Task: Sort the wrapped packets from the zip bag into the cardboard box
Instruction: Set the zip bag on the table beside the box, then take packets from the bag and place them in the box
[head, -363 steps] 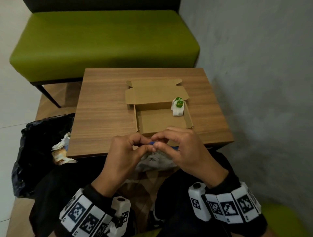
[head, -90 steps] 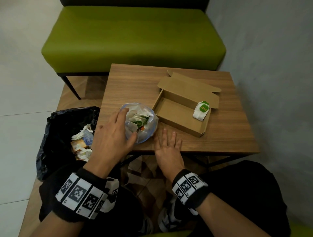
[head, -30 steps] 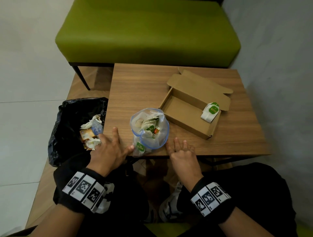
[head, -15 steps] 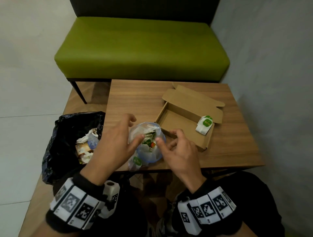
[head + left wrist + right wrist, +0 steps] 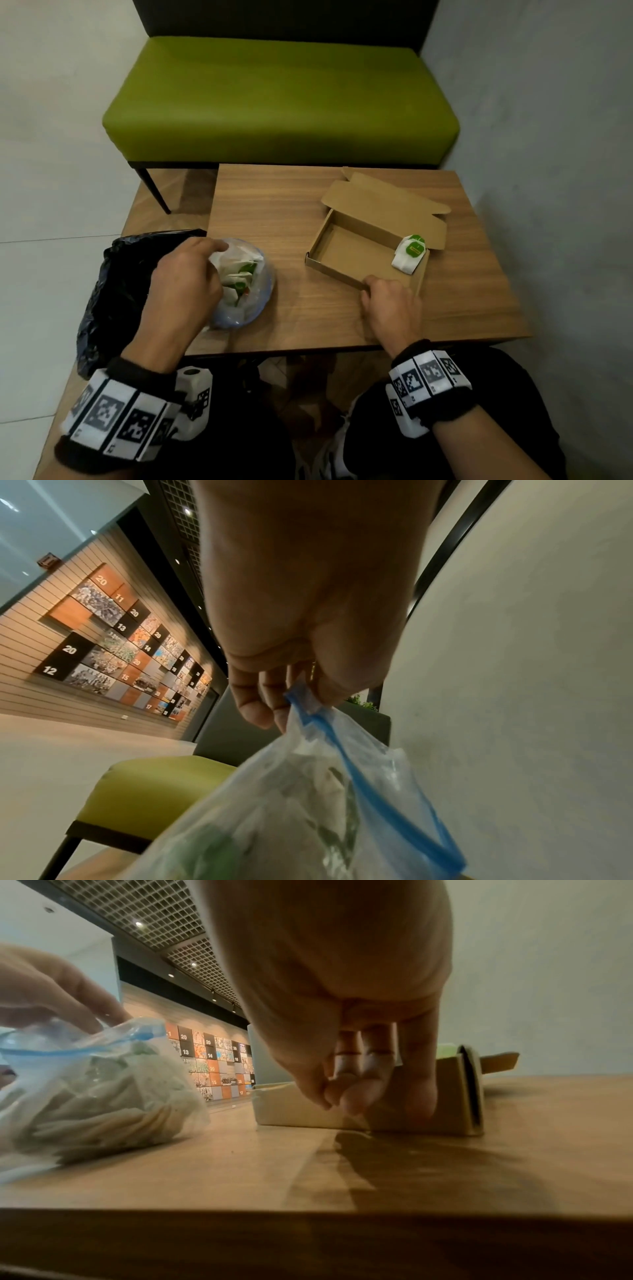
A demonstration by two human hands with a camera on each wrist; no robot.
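The left hand [image 5: 181, 277] pinches the open zip bag [image 5: 245, 284] rim; the right hand [image 5: 390, 308], fingers curled, steadies the cardboard box [image 5: 346, 253] near wall. Probably the next step: picking a packet from the bag.

Bare wooden table [image 5: 294, 308] lies between the clear zip bag [image 5: 253, 291] and the open cardboard box [image 5: 346, 255].

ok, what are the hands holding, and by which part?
Left hand pinches the zip bag by its blue zip rim. Right hand grips the cardboard box at its near wall.
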